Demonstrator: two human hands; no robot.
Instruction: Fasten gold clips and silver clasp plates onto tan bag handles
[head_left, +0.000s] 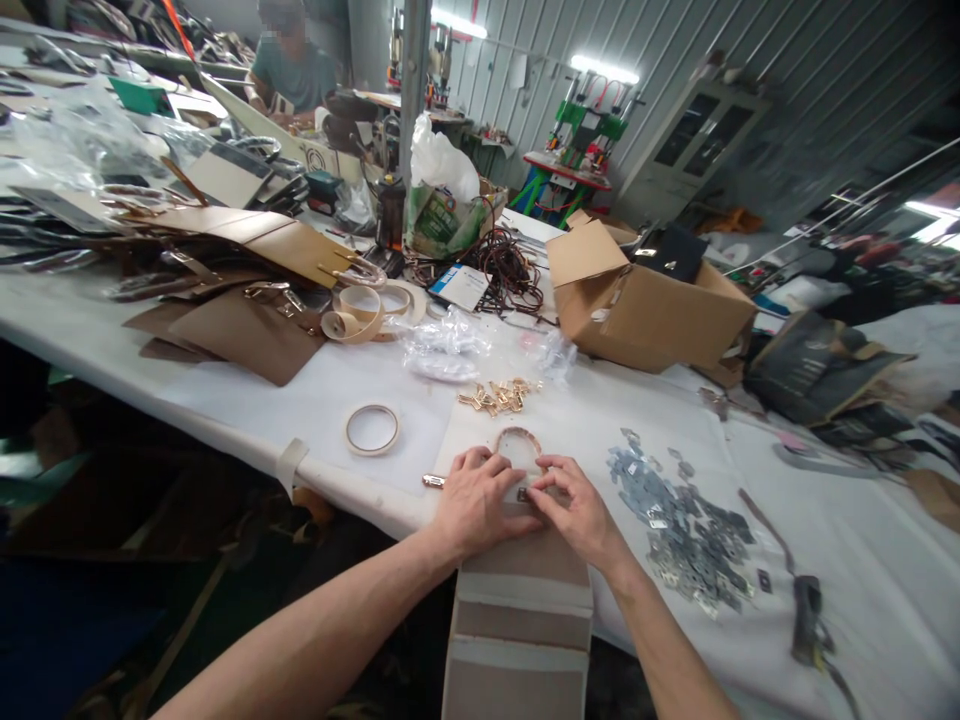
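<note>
A beige bag panel [525, 620] with cross folds hangs over the table's front edge, its upper end under both hands. My left hand [480, 503] is spread over that end, thumb stretched to the right and fingers pressing down. My right hand [574, 508] pinches at a small dark metal fitting [523, 494] on the panel. A curved handle [519, 436] arches just beyond my fingertips. Left of my left hand lies a shiny metal clasp [433, 481]. Gold-coloured metal parts [501, 397] are heaped farther back, and flat grey metal plates [686, 525] lie scattered to the right.
A roll of tape [372, 430] lies left of my hands. Stacked brown bag pieces [247, 325] fill the left side. Behind are clear plastic bags [442, 345] and an open cardboard box [652, 310]. A black-handled tool [807, 620] lies far right. Another person [296, 70] sits across.
</note>
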